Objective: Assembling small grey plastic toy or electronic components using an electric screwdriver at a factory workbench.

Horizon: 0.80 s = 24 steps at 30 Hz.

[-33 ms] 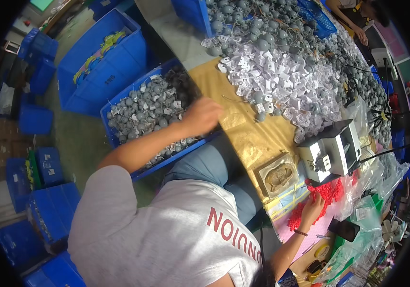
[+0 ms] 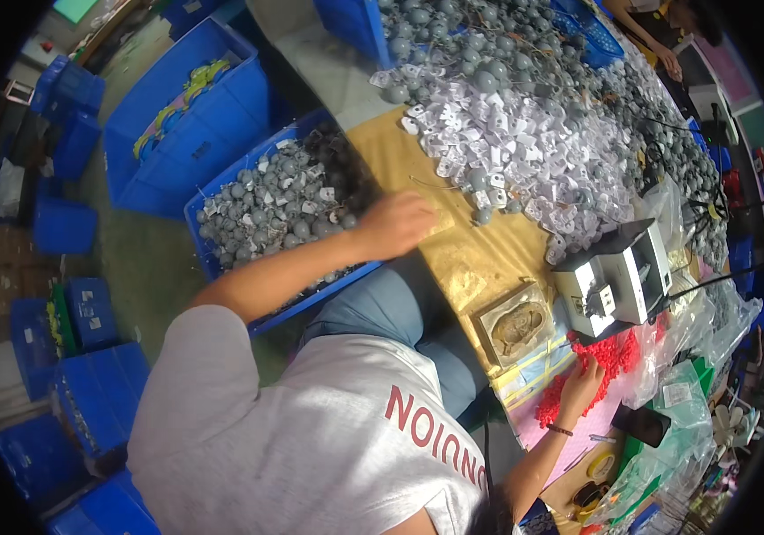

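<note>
My left hand [image 2: 397,225] is over the near-left edge of the gold-coloured table cover [image 2: 453,267], its fingers curled closed; whatever they hold is hidden. Under that forearm stands a blue bin [image 2: 193,223] of grey round parts with white tabs [image 2: 266,209]. My right hand [image 2: 582,392] reaches into a pile of small red pieces [image 2: 612,355], fingertips drawn together among them; I cannot make out what is between them. Between the hands lies a square metal block with an oval hollow [image 2: 516,328]. Beside it stands a white-and-black device [image 2: 614,285].
Clear white plastic parts [image 2: 498,134] and grey round parts [image 2: 480,53] are heaped across the far table. A black phone [image 2: 645,426], yellow tape roll [image 2: 600,465] and plastic bags [image 2: 694,428] lie at the right. Blue bins [image 2: 190,134] stand left. Another person's hand [image 2: 669,62] is far right.
My left hand has moved a little to the right and nearer, from the blue bin's edge onto the table cover. My right hand has stayed at the red pieces.
</note>
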### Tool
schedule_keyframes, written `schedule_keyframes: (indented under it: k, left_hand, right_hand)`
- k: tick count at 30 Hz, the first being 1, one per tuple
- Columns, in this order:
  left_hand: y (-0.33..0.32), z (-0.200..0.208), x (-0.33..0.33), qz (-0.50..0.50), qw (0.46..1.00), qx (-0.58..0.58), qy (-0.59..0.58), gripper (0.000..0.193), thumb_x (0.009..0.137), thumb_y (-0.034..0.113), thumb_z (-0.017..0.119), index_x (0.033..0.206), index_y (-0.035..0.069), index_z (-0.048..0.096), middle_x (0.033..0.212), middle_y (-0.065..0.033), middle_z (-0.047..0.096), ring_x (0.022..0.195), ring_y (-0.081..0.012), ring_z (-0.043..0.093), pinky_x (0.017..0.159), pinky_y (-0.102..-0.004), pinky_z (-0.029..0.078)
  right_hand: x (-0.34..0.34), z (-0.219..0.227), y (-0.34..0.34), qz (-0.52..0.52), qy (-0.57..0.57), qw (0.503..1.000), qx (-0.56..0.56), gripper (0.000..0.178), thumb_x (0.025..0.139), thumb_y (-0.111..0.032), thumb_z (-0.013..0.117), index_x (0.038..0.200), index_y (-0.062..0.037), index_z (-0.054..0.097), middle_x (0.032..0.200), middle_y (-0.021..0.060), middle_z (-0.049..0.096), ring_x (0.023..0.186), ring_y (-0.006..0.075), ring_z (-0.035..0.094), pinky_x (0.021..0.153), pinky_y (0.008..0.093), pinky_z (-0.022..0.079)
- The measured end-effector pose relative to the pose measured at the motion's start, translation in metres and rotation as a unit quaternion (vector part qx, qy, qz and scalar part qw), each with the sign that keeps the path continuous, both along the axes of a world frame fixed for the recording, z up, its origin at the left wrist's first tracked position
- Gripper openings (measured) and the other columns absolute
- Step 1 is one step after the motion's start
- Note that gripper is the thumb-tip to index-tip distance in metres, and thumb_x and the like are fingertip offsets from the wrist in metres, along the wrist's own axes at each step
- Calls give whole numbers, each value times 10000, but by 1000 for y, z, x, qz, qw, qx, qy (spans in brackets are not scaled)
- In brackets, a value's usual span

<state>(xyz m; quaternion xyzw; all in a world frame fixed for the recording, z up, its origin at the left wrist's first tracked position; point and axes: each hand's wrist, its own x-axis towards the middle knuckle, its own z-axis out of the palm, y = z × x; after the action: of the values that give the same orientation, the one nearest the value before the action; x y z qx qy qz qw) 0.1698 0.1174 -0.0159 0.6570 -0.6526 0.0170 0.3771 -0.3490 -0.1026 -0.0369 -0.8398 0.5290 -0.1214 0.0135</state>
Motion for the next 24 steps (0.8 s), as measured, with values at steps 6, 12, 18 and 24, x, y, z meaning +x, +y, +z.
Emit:
schedule_keyframes:
  k: [6,12,18,24]
  left_hand:
    - [-116,22,-53,-58,998,-27,-22,259,777,90,712,1034,83,682,1025,-71,617,970,-303,572,832,-410,506]
    - [-190,11,-86,-55,992,43,-108,187,774,164,697,949,106,665,1032,-80,584,1068,-284,535,836,-445,479]
    - [-209,-9,-138,-103,983,58,-144,247,749,160,709,980,93,654,1060,-84,587,1064,-281,543,818,-451,486]
    - [-192,-12,-119,-195,965,81,-156,278,751,183,745,984,69,642,915,-83,613,905,-306,600,797,-428,489]
  right_hand:
    - [11,-3,-4,-12,-14,1000,-9,120,902,-105,623,1006,-75,674,989,185,606,904,381,608,766,460,503]
    - [15,-3,-3,-38,-7,999,-14,144,899,-119,614,1006,-53,684,984,200,633,888,390,630,754,466,516]
    - [14,-5,-5,-69,69,995,-32,111,851,-98,640,950,-52,661,880,172,637,809,365,634,688,466,517]
    - [8,11,-1,-69,-78,995,-4,97,891,-68,619,972,-54,671,911,163,687,834,335,671,705,452,521]
